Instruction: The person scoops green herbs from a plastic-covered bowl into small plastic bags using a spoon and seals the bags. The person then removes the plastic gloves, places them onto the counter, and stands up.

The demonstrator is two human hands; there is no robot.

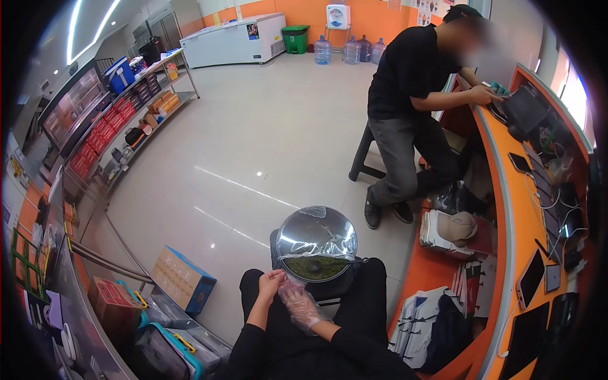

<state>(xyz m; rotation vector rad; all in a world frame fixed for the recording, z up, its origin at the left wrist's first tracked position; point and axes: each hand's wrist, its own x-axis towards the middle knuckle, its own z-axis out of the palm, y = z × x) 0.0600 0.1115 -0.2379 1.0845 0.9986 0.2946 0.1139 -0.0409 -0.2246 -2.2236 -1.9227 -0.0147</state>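
A round pot [316, 244] stands on a dark stool between the knees, partly covered with clear plastic film. Dark green stuff [320, 268] shows at its near side, with a dark knob-like thing in it. My right hand [301, 305] wears a clear plastic glove, its fingers stretched toward the pot's near rim. Beside it, my left hand [272, 282] is bare, its fingers closed in a pinch on the glove's plastic near the right hand's fingers.
A person [411, 82] in black sits on a stool at the right, by an orange counter [516, 183] with phones and cables. A blue-sided cardboard box [180, 278] lies on the left floor. Shelves [180, 101] and a white freezer [234, 41] stand further back.
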